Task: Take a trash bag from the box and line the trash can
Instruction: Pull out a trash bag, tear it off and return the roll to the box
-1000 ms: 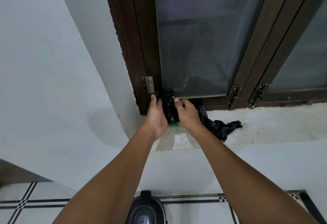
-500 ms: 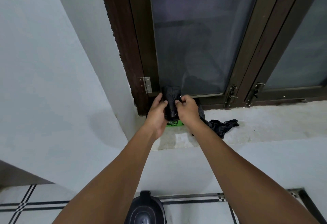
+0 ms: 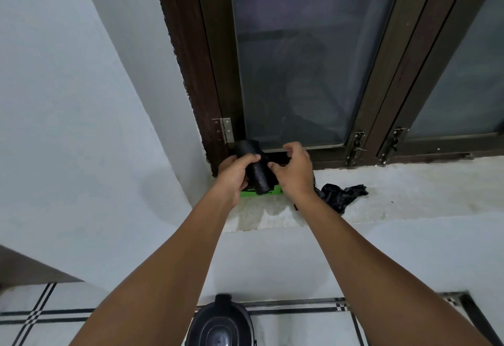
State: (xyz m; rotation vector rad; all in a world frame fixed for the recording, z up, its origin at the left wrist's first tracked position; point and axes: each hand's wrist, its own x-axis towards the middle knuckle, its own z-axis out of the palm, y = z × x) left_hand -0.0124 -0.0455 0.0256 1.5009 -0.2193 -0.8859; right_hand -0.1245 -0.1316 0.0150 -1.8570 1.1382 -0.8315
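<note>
A black roll of trash bags [image 3: 255, 167] is held upright above a green box [image 3: 249, 192] on the white window sill [image 3: 409, 192]. My left hand [image 3: 234, 175] wraps around the roll from the left. The fingertips of my right hand [image 3: 293, 171] pinch the roll's right edge. The box is mostly hidden behind my hands. A dark trash can with a closed lid [image 3: 221, 324] stands on the floor below, at the bottom edge of the view.
A loose crumpled black bag [image 3: 342, 195] lies on the sill to the right of my hands. Behind stands a dark brown window frame [image 3: 207, 86] with frosted glass and metal latches [image 3: 357, 146]. White walls flank the sill.
The roll has come up out of the green box and now shows as a full cylinder. My hands have shifted slightly up with it.
</note>
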